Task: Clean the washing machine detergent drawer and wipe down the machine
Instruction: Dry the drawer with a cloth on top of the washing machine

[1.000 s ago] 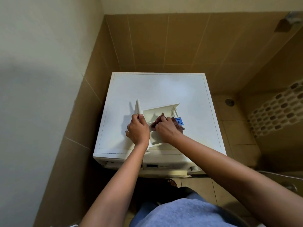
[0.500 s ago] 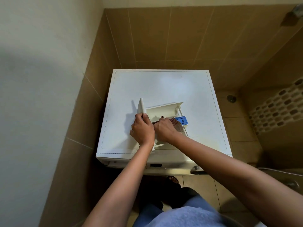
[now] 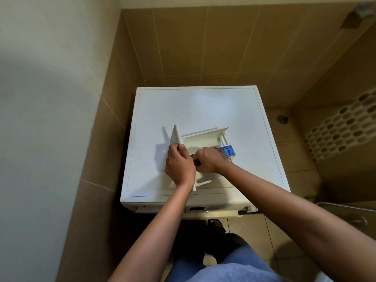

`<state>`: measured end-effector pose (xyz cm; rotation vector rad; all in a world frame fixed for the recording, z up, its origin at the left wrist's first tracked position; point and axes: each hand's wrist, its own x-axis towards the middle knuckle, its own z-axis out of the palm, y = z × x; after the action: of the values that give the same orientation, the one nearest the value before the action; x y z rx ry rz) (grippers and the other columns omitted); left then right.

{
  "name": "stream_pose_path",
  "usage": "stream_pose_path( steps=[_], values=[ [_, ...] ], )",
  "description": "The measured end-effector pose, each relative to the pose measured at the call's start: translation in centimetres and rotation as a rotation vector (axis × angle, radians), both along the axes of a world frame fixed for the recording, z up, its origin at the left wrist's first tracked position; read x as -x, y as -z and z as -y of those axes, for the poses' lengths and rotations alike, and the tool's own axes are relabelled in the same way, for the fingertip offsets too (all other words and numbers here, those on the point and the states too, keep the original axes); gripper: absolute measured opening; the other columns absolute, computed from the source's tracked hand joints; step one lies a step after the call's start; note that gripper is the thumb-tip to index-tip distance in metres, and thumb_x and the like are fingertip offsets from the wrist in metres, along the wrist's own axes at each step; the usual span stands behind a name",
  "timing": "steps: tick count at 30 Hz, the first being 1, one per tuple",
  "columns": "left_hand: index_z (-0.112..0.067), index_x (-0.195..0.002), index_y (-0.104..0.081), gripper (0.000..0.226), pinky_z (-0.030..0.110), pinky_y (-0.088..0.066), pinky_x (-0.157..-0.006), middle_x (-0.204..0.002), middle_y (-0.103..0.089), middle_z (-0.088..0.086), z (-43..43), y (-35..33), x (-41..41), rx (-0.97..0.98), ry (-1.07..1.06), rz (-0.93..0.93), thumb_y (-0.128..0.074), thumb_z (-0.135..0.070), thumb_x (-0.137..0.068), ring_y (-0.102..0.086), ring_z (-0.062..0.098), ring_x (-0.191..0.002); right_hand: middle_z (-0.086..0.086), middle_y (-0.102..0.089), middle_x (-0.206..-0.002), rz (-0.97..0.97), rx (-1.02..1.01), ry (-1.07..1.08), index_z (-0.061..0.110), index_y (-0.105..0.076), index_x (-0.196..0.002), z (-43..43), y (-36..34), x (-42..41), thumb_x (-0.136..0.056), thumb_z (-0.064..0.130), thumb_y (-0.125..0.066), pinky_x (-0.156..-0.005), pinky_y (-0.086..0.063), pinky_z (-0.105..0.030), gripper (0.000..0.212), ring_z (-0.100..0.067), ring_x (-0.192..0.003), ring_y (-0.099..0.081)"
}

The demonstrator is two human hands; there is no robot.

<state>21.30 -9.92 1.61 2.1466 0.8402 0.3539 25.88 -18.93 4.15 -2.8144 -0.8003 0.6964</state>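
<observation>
Right now everything turns on how the detergent drawer (image 3: 203, 137) lies under your hands. It is out of its slot and sits on the washing machine (image 3: 193, 106) top, close to the front edge and about midway between the left and right edges. Its long axis runs left to right, swinging slightly toward the back edge at its right end. The front panel (image 3: 176, 135) stands upright at the left end, and the blue insert (image 3: 228, 151) sits at the right end.

Your left hand (image 3: 180, 165) is curled round the front panel, with the thumb on the inner side and the fingers wrapped over the outer face, pinning the drawer down. Your right hand (image 3: 207, 160) is just beside it, knuckles up. Its fingers are folded down into the open compartment round a dark red cloth (image 3: 197, 162), only a sliver of which shows between the two hands.

So the unwiped length lies to the right of your right hand, along the drawer's axis toward the blue insert. That hand is the nearer one and looks set to sweep that way while the left braces.

The drawer is cream-white plastic with thin walls, and its far wall stands clear in view. The compartment floor is mostly hidden beneath your hands, so how clean it is cannot be judged.
</observation>
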Motion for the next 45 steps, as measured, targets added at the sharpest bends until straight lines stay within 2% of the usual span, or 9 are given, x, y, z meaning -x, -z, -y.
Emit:
stream_pose_path(
  steps=[4, 8, 16, 23, 26, 31, 35, 38, 45],
  values=[
    [-0.014, -0.103, -0.054, 0.026, 0.047, -0.049, -0.078, -0.105, -0.065, 0.004, 0.0, -0.1, -0.1, -0.002, 0.009, -0.009, -0.037, -0.033, -0.101, -0.061, 0.034, -0.094, 0.005, -0.056, -0.067, -0.059, -0.149, 0.106, 0.015, -0.066, -0.085, 1.1, 0.5, 0.2, -0.071, 0.020, -0.065, -0.050, -0.027, -0.025, 0.014, -0.022, -0.071, -0.057],
    [-0.014, -0.105, -0.054, 0.026, 0.045, -0.048, -0.077, -0.109, -0.064, 0.005, -0.1, -0.3, 0.0, 0.007, 0.021, -0.010, -0.036, -0.033, -0.101, -0.060, 0.034, -0.096, 0.002, -0.068, -0.081, -0.071, -0.286, 0.243, 0.019, -0.066, -0.090, 1.3, 0.5, 0.5, -0.068, 0.020, -0.074, -0.058, -0.031, -0.026, 0.023, -0.018, -0.079, -0.059],
    [-0.012, -0.108, -0.053, 0.027, 0.044, -0.048, -0.077, -0.112, -0.063, 0.008, -0.2, -0.4, -0.1, 0.032, 0.040, -0.028, -0.036, -0.032, -0.102, -0.059, 0.035, -0.099, -0.007, -0.068, -0.094, 0.086, 0.101, -0.069, 0.019, -0.049, -0.084, -1.0, 0.2, 1.5, -0.091, 0.019, -0.048, -0.065, -0.040, -0.032, 0.007, -0.027, -0.089, -0.064],
    [-0.011, -0.105, -0.052, 0.026, 0.046, -0.048, -0.076, -0.111, -0.061, 0.008, -0.4, -0.4, -0.1, 0.047, 0.057, -0.021, -0.036, -0.032, -0.101, -0.058, 0.036, -0.097, -0.005, -0.057, -0.074, -0.077, 0.048, 0.042, 0.017, -0.051, -0.076, -0.7, -0.6, 0.1, -0.083, 0.017, -0.054, -0.058, -0.036, -0.029, 0.007, -0.024, -0.069, -0.051],
    [-0.010, -0.105, -0.052, 0.026, 0.047, -0.048, -0.075, -0.110, -0.062, 0.010, -0.5, -0.5, -0.4, 0.043, 0.090, -0.010, -0.036, -0.031, -0.102, -0.059, 0.037, -0.096, -0.004, -0.062, -0.075, 0.006, -0.100, 0.162, 0.017, -0.058, -0.078, -0.2, -0.2, 1.0, -0.079, 0.016, -0.055, -0.055, -0.034, -0.029, 0.003, -0.026, -0.071, -0.056],
    [-0.010, -0.106, -0.053, 0.026, 0.045, -0.046, -0.079, -0.107, -0.063, 0.009, -0.8, -1.1, -1.6, 0.028, 0.230, 0.005, -0.037, -0.030, -0.102, -0.058, 0.033, -0.096, -0.010, -0.068, -0.078, 0.266, -0.183, 0.283, 0.013, -0.066, -0.084, -0.8, 1.0, 2.6, -0.083, 0.021, -0.051, -0.068, -0.039, -0.037, 0.017, -0.034, -0.076, -0.062],
    [-0.008, -0.106, -0.051, 0.027, 0.044, -0.046, -0.077, -0.105, -0.062, 0.010, -0.7, -1.2, -2.4, 0.034, 0.326, -0.011, -0.036, -0.031, -0.102, -0.056, 0.033, -0.097, -0.010, -0.067, -0.097, 0.087, 0.058, 0.282, 0.016, -0.051, -0.073, -1.2, 0.0, 1.4, -0.092, 0.016, -0.047, -0.067, -0.034, -0.034, 0.020, -0.030, -0.093, -0.062],
    [-0.007, -0.106, -0.050, 0.027, 0.046, -0.046, -0.077, -0.106, -0.061, 0.013, -0.7, -1.1, -2.9, 0.039, 0.341, -0.011, -0.037, -0.029, -0.102, -0.055, 0.036, -0.098, -0.016, -0.065, -0.105, -0.089, 0.051, 0.273, 0.007, -0.062, -0.093, -1.3, -0.7, -0.3, -0.092, 0.012, -0.046, -0.069, -0.036, -0.033, 0.016, -0.033, -0.099, -0.060],
    [-0.008, -0.104, -0.049, 0.025, 0.043, -0.045, -0.075, -0.106, -0.060, 0.011, -0.7, -1.2, -2.9, 0.049, 0.347, -0.008, -0.037, -0.030, -0.102, -0.054, 0.035, -0.097, -0.012, -0.066, -0.081, -0.154, -0.109, 0.316, 0.007, -0.064, -0.084, 0.4, -0.2, -0.8, -0.080, 0.017, -0.060, -0.059, -0.035, -0.029, 0.011, -0.026, -0.070, -0.054]
  ],
)
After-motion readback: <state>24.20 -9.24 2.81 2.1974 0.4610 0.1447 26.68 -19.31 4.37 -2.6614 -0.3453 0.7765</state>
